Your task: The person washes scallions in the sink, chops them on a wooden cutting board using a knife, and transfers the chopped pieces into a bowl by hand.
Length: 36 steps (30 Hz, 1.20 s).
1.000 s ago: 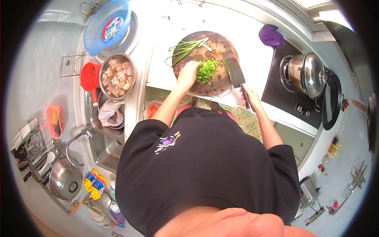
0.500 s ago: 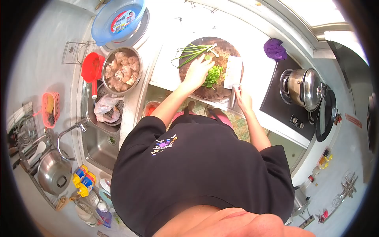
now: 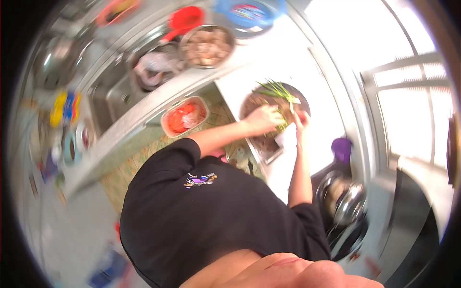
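A round wooden chopping board (image 3: 250,103) lies on the white counter, blurred by motion. Long green scallions (image 3: 276,90) stretch across its far side, their pale ends toward my right hand (image 3: 301,120), whose fingers are closed on a pale stem. My left hand (image 3: 263,120) is over the board, its fingers curled close to green pieces; the blur hides whether it grips any. The cleaver (image 3: 287,139) rests at the near edge of the board, with neither hand on its handle. Chopped greens are mostly hidden between my hands.
At the left are a steel bowl of raw meat chunks (image 3: 206,46), a red dipper (image 3: 186,18), and a sink (image 3: 108,89) with a poultry piece (image 3: 156,67). A container with red contents (image 3: 185,117) sits below the counter. A lidded pot (image 3: 348,204) stands on the stove at right.
The view has swung round, blurring the room. My right hand has let go of the cleaver and moved to the scallions. The cleaver now lies lower on the board.
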Tool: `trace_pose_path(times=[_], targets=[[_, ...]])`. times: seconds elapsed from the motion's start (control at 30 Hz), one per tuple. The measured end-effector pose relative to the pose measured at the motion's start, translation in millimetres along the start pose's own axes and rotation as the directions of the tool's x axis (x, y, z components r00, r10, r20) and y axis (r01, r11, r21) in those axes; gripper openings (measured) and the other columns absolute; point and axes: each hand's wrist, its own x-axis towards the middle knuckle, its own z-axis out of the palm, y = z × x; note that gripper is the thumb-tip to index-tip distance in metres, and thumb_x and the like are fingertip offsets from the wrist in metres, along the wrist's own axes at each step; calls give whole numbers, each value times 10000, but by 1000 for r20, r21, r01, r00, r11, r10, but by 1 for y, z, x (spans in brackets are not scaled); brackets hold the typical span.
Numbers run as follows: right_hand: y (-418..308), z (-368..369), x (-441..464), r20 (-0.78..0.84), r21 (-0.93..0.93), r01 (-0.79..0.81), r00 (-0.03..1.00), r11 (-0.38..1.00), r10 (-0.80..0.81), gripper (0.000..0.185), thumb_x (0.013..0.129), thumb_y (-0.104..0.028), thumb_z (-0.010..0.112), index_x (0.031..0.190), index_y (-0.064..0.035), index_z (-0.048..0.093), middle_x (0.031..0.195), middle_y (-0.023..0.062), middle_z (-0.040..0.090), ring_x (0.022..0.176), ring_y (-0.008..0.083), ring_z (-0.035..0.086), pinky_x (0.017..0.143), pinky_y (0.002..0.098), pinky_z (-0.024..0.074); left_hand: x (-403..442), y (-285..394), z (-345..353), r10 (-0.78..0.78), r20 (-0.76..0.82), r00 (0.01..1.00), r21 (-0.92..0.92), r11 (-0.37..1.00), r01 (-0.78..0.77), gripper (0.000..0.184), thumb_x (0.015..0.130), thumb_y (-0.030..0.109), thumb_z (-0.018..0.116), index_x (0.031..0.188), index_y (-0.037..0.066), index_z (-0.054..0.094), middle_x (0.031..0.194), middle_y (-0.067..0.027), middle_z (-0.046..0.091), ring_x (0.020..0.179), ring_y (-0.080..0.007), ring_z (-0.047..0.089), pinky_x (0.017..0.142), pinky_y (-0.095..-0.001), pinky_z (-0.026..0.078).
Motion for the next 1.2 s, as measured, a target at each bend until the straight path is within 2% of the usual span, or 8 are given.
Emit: trace_pose_path(times=[0.1,0.23,0.3,0.37,0.47,0.63,0.83,1.2], targets=[[23,-24,7,231,-582,353,935,733,-267,396,810,-77,739,1194,-41,646,1161,169,661,1109,303,625,1007,383,457,-13,1,18,-380,-28,924,-354,869,346,210,892,322,583,896,117,623,762,-124,637,753,-341,654,674,-467,511],[-53,-7,17,156,-555,275,961,785,-226,226,906,-109,672,1087,25,685,1132,177,652,1033,284,637,922,379,503,-16,1,30,-400,305,864,-58,898,436,852,814,218,715,1535,189,263,1612,-218,102,1475,-451,125,1113,-726,179],[-110,45,-18,36,-416,582,778,699,-627,191,954,-61,617,1110,38,665,1061,155,647,1048,279,634,860,392,537,-26,-4,3,-526,259,810,-347,732,586,795,807,363,753,1483,186,374,1477,-225,389,1432,-388,282,1111,-710,192],[-116,105,-47,299,-173,825,564,537,-770,338,1025,-254,479,1212,-18,633,1212,177,608,1079,345,616,1029,517,411,-33,-36,37,-629,262,732,-927,46,371,372,906,444,650,1161,173,634,902,-35,692,733,-174,644,667,-343,518],[-138,172,-64,633,-284,911,413,299,-655,444,1043,-381,396,1297,-79,601,1338,141,566,1254,368,463,1096,637,257,-122,-24,3,-372,308,876,-539,-826,-162,300,927,361,625,1115,129,644,955,0,663,755,-114,608,649,-250,482],[-173,290,-83,618,-605,780,586,158,-524,434,1004,-451,472,1321,-190,614,1519,74,421,1461,338,263,1026,792,147,-408,34,-67,-810,10,587,-993,61,102,433,924,365,655,1274,121,583,1283,-43,557,1183,-163,515,972,-307,433],[-164,498,-308,879,42,925,145,377,-453,380,867,-236,716,1229,-142,649,1393,214,514,1285,391,494,1051,491,388,-657,168,-96,-991,134,-15,-979,-134,151,465,927,365,653,1322,147,543,1168,-45,577,1071,-147,544,845,-325,481],[-204,759,-590,649,760,638,-739,122,-180,446,849,-276,715,1261,-141,610,1439,162,452,1361,356,390,1077,592,308,-880,261,-73,-726,-30,-687,-992,108,-72,239,937,250,657,1033,36,700,981,-35,676,945,-132,596,864,-296,462]])
